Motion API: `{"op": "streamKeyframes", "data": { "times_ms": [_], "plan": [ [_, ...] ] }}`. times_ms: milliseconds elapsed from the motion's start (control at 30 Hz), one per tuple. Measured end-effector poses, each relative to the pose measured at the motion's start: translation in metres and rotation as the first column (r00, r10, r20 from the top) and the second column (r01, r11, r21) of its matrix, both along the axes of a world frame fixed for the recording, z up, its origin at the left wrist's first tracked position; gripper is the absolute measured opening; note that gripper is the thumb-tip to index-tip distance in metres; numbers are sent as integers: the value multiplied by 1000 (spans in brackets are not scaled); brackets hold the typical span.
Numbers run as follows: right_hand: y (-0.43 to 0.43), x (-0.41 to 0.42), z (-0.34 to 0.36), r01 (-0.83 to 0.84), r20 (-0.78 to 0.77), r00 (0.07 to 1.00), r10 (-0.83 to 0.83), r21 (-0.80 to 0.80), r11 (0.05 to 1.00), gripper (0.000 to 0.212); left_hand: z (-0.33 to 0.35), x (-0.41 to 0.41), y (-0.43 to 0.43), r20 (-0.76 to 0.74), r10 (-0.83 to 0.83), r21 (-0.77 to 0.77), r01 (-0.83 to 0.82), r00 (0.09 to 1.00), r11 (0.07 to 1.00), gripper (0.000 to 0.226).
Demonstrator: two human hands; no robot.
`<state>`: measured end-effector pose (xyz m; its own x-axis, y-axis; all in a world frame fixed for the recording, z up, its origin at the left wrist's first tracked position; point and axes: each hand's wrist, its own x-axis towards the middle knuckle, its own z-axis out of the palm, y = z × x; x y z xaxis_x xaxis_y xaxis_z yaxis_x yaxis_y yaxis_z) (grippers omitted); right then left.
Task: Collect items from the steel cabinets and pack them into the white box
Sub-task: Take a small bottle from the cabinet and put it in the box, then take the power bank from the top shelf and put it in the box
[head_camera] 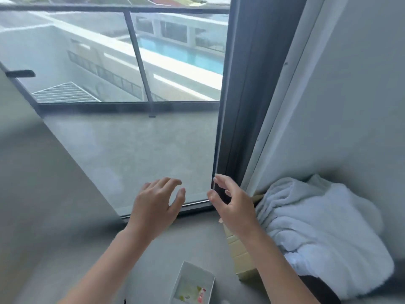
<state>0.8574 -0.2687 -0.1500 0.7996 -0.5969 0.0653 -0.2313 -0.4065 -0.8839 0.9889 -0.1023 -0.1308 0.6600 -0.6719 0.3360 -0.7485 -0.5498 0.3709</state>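
Note:
A small white box (185,272) stands open on the grey floor at the bottom centre, with a few small items inside, one red and white (202,295). My left hand (156,204) and my right hand (231,204) are both raised in front of me with fingers loosely spread, holding nothing. They hover well above the box, in front of a glass door. No steel cabinet is in view.
A glass sliding door with a dark frame (238,119) fills the view ahead, with a balcony beyond. To the right, a white towel bundle (322,229) lies on a cardboard box (243,255) against the white wall (359,102).

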Motion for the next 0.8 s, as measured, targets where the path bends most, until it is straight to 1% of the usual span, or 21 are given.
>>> {"op": "streamKeyframes", "data": {
  "times_ms": [133,333,400,500,633,800],
  "plan": [
    [28,-18,9,125,-5,992,-125,3,992,66,13,-2,17,-8,-104,-12,104,995,995,40],
    [79,-44,12,282,-18,959,-282,19,959,65,7,-9,46,-41,-244,-8,244,969,970,38],
    [91,-61,13,334,-26,942,-333,27,942,58,4,-19,50,-63,-298,5,298,953,954,38],
    [108,-100,16,446,-28,895,-446,18,895,50,6,-45,47,-68,-430,23,432,900,901,40],
    [125,-164,23,579,-26,815,-579,-10,815,53,17,-89,32,-40,-561,10,561,827,828,39],
    [150,-252,39,709,-10,702,-712,-83,700,55,37,-161,14,34,-700,24,700,713,714,41]
  ]
}}
